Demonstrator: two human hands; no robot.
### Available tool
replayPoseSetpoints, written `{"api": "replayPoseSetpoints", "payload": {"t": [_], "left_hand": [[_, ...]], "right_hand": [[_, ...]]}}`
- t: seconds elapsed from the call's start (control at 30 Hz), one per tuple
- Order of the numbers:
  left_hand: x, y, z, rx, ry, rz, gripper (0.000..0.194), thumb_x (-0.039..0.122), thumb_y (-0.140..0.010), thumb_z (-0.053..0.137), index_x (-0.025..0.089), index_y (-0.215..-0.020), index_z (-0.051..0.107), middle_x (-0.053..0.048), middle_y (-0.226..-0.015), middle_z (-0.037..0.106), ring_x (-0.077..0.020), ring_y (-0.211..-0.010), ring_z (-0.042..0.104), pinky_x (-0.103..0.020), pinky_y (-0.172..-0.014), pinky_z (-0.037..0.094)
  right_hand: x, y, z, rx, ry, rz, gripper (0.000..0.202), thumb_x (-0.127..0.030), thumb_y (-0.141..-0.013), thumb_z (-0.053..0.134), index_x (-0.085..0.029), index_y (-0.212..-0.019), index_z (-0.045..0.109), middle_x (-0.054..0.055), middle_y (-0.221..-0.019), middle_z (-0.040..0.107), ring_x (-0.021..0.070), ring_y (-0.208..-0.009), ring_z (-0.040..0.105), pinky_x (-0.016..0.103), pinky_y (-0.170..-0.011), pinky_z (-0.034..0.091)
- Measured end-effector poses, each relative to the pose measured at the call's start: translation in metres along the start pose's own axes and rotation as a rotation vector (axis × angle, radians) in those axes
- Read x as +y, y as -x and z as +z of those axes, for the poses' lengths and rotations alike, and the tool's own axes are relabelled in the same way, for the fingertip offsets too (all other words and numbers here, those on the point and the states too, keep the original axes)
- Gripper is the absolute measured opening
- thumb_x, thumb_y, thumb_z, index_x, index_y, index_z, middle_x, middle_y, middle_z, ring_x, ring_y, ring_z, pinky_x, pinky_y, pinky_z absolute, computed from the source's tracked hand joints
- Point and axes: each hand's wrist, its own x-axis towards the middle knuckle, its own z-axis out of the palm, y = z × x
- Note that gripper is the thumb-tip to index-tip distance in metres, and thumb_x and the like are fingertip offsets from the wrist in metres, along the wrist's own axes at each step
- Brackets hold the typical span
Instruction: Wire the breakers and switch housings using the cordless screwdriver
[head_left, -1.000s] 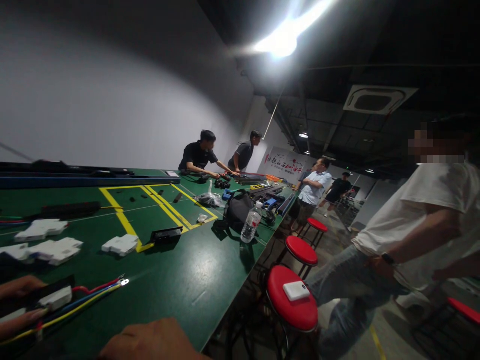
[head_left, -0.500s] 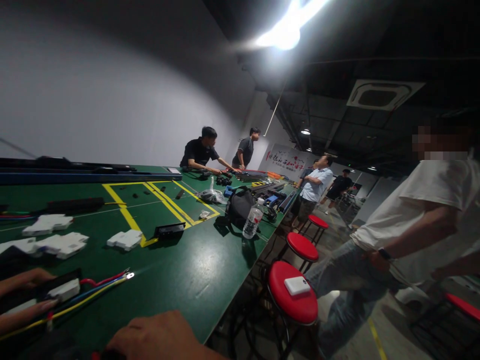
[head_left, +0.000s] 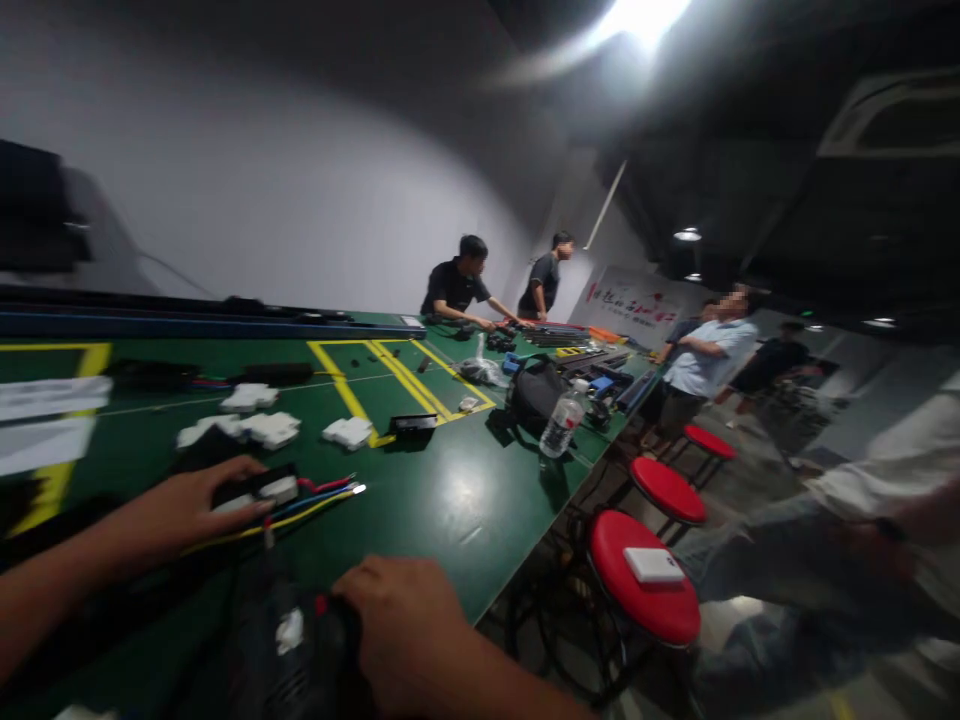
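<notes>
My left hand (head_left: 214, 508) is closed around a black housing with a white block (head_left: 279, 489) on it, low over the near part of the green table. Red, blue and yellow wires (head_left: 324, 494) run out of it to the right, with a shiny metal end. My right hand (head_left: 409, 615) curls over a dark object with red spots (head_left: 319, 625), close to the table's front edge; its shape is lost in shadow. Beyond my left hand lie several white plastic pieces (head_left: 271, 429). A small black block (head_left: 412, 425) lies farther right.
Yellow tape marks the green table (head_left: 450, 520). A water bottle (head_left: 564, 425) and black bag (head_left: 534, 395) stand near its right edge. Red stools (head_left: 643, 590) line that side, one bearing a white box (head_left: 654, 565). A person in black (head_left: 455, 285) reaches over the far end; others stand beyond.
The view has swung left, so the table and stools sit farther right in the picture. More of both my hands shows. The wired part stays in my left hand.
</notes>
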Motion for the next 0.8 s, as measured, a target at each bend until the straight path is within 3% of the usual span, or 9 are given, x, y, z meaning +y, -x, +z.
{"api": "replayPoseSetpoints", "payload": {"t": [0.03, 0.07, 0.2, 0.53, 0.8], "left_hand": [[-0.006, 0.013, -0.001, 0.146, -0.052, -0.066, 0.056, 0.084, -0.071, 0.061, 0.044, -0.110, 0.066, 0.013, -0.105, 0.080, -0.0320, -0.107, 0.071, -0.047, -0.098, 0.049], [-0.008, 0.022, -0.002, 0.211, -0.081, -0.073, 0.059, 0.081, -0.072, 0.065, 0.039, -0.113, 0.067, 0.007, -0.111, 0.079, -0.0316, -0.109, 0.070, -0.042, -0.096, 0.050], [-0.009, 0.030, -0.006, 0.199, -0.109, -0.090, 0.066, 0.075, -0.074, 0.068, 0.025, -0.118, 0.069, -0.007, -0.108, 0.078, -0.0310, -0.099, 0.071, -0.035, -0.083, 0.050], [-0.014, 0.028, -0.010, 0.180, -0.110, -0.037, 0.060, 0.069, -0.082, 0.068, 0.024, -0.120, 0.067, -0.009, -0.113, 0.074, -0.0297, -0.100, 0.068, -0.036, -0.086, 0.048], [-0.017, 0.027, -0.012, 0.150, -0.078, -0.046, 0.062, 0.068, -0.081, 0.072, 0.024, -0.124, 0.066, -0.010, -0.121, 0.073, -0.0310, -0.109, 0.068, -0.038, -0.090, 0.048]], "right_hand": [[-0.005, 0.003, -0.004, 0.024, -0.011, 0.022, 0.037, -0.028, -0.086, 0.065, -0.026, -0.123, 0.069, 0.004, -0.114, 0.074, 0.0218, -0.097, 0.070, 0.029, -0.079, 0.052], [-0.008, 0.004, -0.008, 0.046, -0.027, 0.051, 0.035, -0.023, -0.088, 0.060, -0.027, -0.121, 0.069, 0.004, -0.114, 0.073, 0.0218, -0.099, 0.069, 0.030, -0.081, 0.050], [-0.007, 0.001, -0.013, 0.038, -0.090, 0.084, 0.040, -0.013, -0.094, 0.049, -0.028, -0.126, 0.069, 0.004, -0.119, 0.073, 0.0207, -0.104, 0.067, 0.030, -0.087, 0.045], [0.004, 0.004, -0.014, -0.029, -0.151, 0.038, 0.050, -0.012, -0.082, 0.058, -0.025, -0.129, 0.066, 0.005, -0.122, 0.070, 0.0236, -0.107, 0.066, 0.032, -0.086, 0.044], [0.023, 0.013, -0.014, 0.029, -0.223, 0.010, 0.057, -0.014, -0.075, 0.063, -0.026, -0.130, 0.065, 0.004, -0.124, 0.072, 0.0240, -0.109, 0.068, 0.032, -0.087, 0.047]]}}
